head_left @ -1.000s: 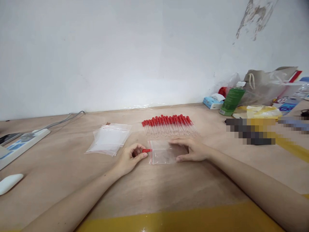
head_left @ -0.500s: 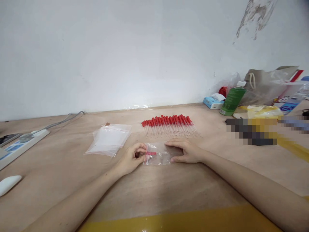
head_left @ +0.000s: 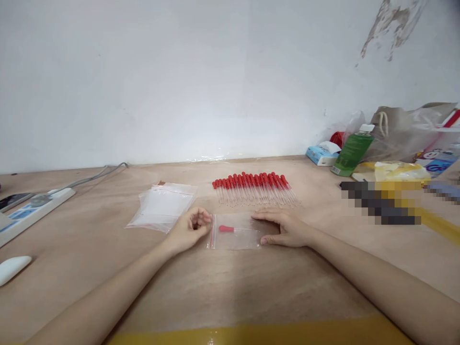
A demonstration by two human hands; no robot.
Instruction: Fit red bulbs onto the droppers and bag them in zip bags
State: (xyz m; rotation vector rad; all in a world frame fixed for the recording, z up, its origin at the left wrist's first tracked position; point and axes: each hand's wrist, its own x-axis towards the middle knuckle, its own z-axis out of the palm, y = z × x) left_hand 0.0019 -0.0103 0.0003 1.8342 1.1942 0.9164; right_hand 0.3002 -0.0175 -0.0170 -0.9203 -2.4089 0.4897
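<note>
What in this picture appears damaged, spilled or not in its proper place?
The white wall has a damaged patch at upper right: its surface looks peeled away, showing brownish beneath. The piled bags lie askew, their edges not lined up. I see no spill; the red-topped dropper lies inside a flat clear bag.

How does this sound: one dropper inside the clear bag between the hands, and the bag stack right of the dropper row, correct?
Not quite: the head view shows the bag stack left of the dropper row, not right. The one dropper is indeed inside the clear bag between the left hand and right hand.
</note>
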